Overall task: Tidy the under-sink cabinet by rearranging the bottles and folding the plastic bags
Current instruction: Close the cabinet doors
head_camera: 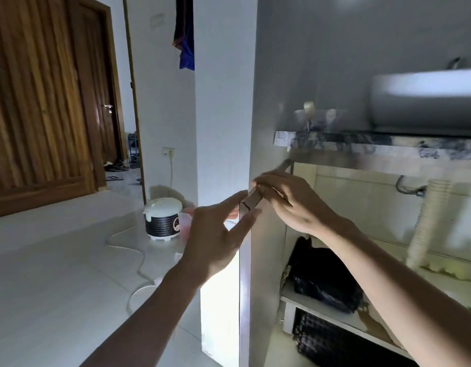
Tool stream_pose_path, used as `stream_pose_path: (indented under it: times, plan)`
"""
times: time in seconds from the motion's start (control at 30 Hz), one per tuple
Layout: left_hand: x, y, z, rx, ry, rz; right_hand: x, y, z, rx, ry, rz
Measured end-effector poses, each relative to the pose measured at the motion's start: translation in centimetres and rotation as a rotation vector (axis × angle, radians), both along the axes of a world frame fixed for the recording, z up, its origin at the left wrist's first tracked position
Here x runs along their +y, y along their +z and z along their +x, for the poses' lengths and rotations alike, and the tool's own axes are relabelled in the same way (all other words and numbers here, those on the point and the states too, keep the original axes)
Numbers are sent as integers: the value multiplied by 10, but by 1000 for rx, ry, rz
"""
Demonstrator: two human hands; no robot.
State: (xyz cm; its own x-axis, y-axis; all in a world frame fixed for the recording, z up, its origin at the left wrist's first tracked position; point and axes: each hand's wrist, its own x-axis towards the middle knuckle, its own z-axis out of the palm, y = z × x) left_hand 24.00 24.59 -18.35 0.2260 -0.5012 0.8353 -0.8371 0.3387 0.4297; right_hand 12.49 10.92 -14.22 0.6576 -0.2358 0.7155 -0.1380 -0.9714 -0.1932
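Observation:
The grey cabinet door (267, 274) under the sink stands swung open, its edge turned toward me. My right hand (290, 202) grips the door's top edge near the corner. My left hand (215, 234) holds the same top corner, thumb on one side and fingers on the other. Inside, a crumpled black plastic bag (324, 282) lies on a white shelf (335, 313). A dark ribbed thing (335, 343) sits below the shelf, unclear what. No bottles are visible.
A white basin (425, 99) sits on the marble counter (361, 145) above. A ribbed drain hose (425, 223) runs down inside the cabinet. On the floor to the left stand a rice cooker (162, 218), a pink cup (186, 223) and a white cable (139, 260).

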Motion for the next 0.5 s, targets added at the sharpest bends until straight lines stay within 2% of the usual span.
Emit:
stream_pose_path:
  times: [0.13, 0.23, 0.33, 0.43, 0.5]
  plan:
    - [-25, -6, -39, -158, -145, -74, -5, -4, -39, -91, -56, 58]
    - [-51, -19, -65, -182, -274, -143, -6, -7, -70, -142, -85, 207]
    - [-86, -35, -88, -225, -418, -110, -12, -6, -111, -138, -95, 349]
    - [-125, -47, -110, -349, -425, -25, -14, -7, -162, -332, -64, 609]
    - [-154, -53, -125, -408, -405, -16, -13, -11, -196, -381, -181, 644]
